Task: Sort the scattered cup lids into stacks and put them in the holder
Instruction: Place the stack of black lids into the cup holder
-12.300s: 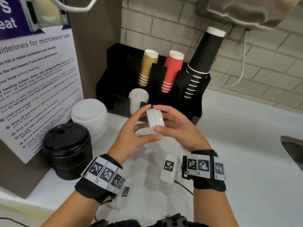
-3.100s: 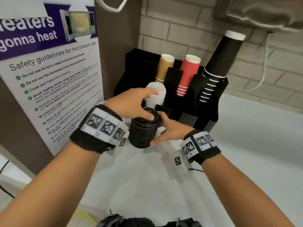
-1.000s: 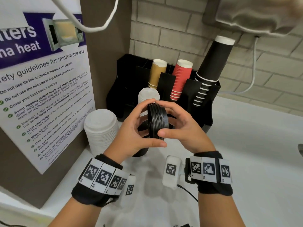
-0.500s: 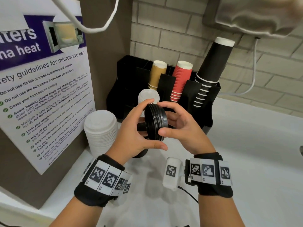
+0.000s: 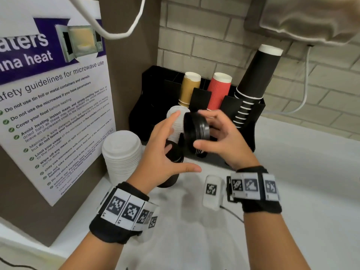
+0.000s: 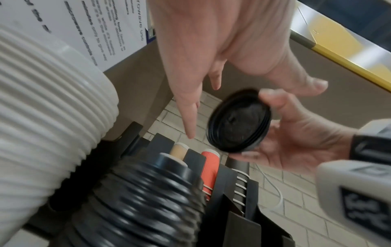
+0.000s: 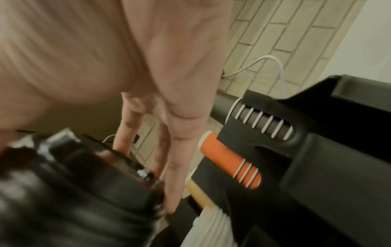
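Observation:
My right hand point(image 5: 201, 131) grips a short stack of black lids point(image 5: 194, 128) on edge, thumb below and fingers above, just in front of the black holder point(image 5: 148, 106). The left wrist view shows the held black lids point(image 6: 239, 122) from their hollow side. My left hand point(image 5: 181, 145) hovers beside them with its fingers spread, holding nothing. Below it a tall stack of black lids point(image 5: 172, 158) stands on the counter. A stack of white lids point(image 5: 122, 152) stands to its left. More white lids point(image 5: 177, 114) sit in a front slot of the holder.
The holder also carries tan cups point(image 5: 190, 88), red cups point(image 5: 219, 90) and tall black cups point(image 5: 257, 75). A microwave poster point(image 5: 54, 106) on a brown panel closes off the left. A white counter point(image 5: 292, 182) stretches to the right, with a brick wall behind.
My left hand has let go of the small black stack and spread open. My right hand alone now holds it, tilted and a little farther toward the holder.

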Demonstrator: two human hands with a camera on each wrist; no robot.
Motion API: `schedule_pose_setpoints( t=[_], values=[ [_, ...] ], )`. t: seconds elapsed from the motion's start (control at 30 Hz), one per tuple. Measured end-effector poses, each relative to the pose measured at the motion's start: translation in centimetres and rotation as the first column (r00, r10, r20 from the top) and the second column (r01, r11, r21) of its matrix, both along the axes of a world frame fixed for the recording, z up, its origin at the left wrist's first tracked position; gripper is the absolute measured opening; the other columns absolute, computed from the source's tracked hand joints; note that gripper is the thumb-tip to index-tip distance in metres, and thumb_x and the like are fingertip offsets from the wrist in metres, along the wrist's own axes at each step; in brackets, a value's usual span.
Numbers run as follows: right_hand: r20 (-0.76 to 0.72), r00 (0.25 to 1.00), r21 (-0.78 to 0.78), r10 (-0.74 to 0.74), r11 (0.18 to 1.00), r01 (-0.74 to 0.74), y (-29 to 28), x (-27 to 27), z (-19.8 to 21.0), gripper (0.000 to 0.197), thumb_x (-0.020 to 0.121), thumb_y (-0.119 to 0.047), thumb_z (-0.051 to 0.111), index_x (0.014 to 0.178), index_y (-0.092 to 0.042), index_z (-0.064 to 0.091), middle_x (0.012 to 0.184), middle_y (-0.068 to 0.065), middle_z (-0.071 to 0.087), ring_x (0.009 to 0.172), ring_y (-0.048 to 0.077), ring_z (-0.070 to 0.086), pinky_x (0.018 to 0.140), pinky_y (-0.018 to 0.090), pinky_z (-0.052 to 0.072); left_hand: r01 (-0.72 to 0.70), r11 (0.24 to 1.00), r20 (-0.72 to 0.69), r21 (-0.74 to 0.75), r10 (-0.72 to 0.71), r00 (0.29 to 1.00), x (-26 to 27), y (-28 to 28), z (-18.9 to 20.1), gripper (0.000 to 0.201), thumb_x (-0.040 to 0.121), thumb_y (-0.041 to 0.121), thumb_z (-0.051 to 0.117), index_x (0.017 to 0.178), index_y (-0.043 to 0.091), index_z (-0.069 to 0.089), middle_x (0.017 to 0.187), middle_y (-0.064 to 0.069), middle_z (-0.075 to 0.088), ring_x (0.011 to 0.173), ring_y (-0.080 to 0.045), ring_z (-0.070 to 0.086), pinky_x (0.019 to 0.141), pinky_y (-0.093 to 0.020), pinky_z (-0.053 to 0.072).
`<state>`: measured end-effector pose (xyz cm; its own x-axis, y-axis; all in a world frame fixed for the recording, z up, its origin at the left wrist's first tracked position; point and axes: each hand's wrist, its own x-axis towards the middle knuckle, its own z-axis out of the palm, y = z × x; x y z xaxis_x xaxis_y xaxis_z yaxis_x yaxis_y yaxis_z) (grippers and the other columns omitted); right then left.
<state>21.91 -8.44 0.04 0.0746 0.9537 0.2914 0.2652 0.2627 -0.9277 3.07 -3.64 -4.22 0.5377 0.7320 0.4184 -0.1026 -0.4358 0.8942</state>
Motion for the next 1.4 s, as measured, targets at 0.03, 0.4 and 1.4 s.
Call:
schedule_pose_setpoints(
  t=[0.03,0.4,1.4],
  values=[
    [0.022,0.997,0.018,-0.070,0.997,0.069,0.7,1.0,0.3,0.066,0.063,-0.015,0.086,0.122,-0.025,0.056,0.122,0.001,0.062,0.112,0.015,0.062,0.094,0.032,0.052,-0.018,1.000,0.015,-0.013,0.018,1.000,-0.3,0.2,0.0,0.107,0.048,0.051,0.088,0.134,0.065,0.028,0.144,0.028,0.027,0.135,-0.001,0.036,0.102,-0.028,0.041],
    [0.761,0.605,-0.043,-0.234,0.912,0.407,8.6,5.8,-2.5,0.079,0.064,-0.018,0.086,0.133,-0.017,0.047,0.122,0.011,0.046,0.115,0.031,0.049,0.090,0.029,0.040,-0.164,0.982,0.069,-0.090,0.170,0.983,-2.0,0.7,0.2,0.052,0.081,0.013,0.074,0.118,0.041,0.050,0.124,0.005,0.052,0.105,-0.009,0.061,0.090,-0.026,0.053],
    [0.907,0.125,-0.409,0.403,0.771,0.488,11.9,3.6,-5.5,0.070,0.061,-0.029,0.079,0.124,-0.015,0.052,0.122,0.009,0.048,0.106,0.029,0.055,0.081,0.036,0.053,-0.153,0.985,0.060,-0.073,0.158,0.986,-2.7,0.6,0.0,0.039,0.084,0.012,0.070,0.107,0.041,0.057,0.122,0.006,0.053,0.099,-0.005,0.061,0.082,-0.014,0.050]
  ],
)
